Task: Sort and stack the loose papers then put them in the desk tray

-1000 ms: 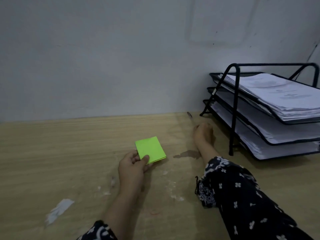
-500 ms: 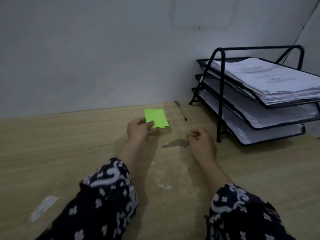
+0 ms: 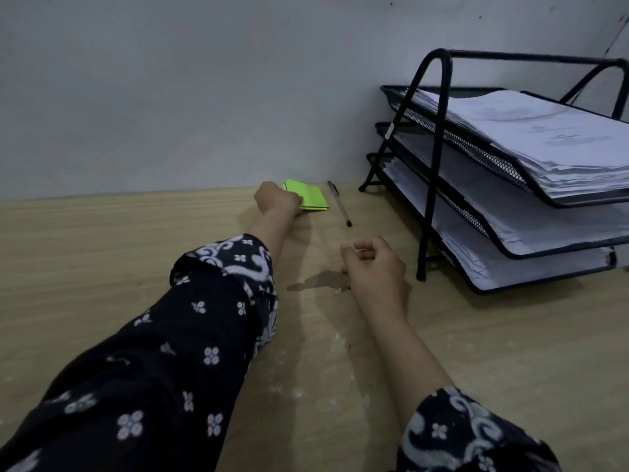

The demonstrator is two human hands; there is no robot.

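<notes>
A small pad of bright green paper (image 3: 311,198) lies on the wooden desk (image 3: 102,267) close to the back wall. My left hand (image 3: 276,201) reaches far forward and grips the pad's left edge. My right hand (image 3: 372,267) hovers nearer to me over the desk, fingers loosely curled with nothing in them. At the right stands a black three-tier mesh desk tray (image 3: 439,141); each tier holds a stack of white papers (image 3: 544,137).
A pen (image 3: 339,207) lies on the desk between the green pad and the tray's left legs. A dark stain (image 3: 320,280) marks the desk beside my right hand. A grey wall (image 3: 170,97) closes off the desk's far edge.
My left hand has carried the green pad away from me to the back of the desk, next to the pen. My right hand has drawn back from the pen toward me.
</notes>
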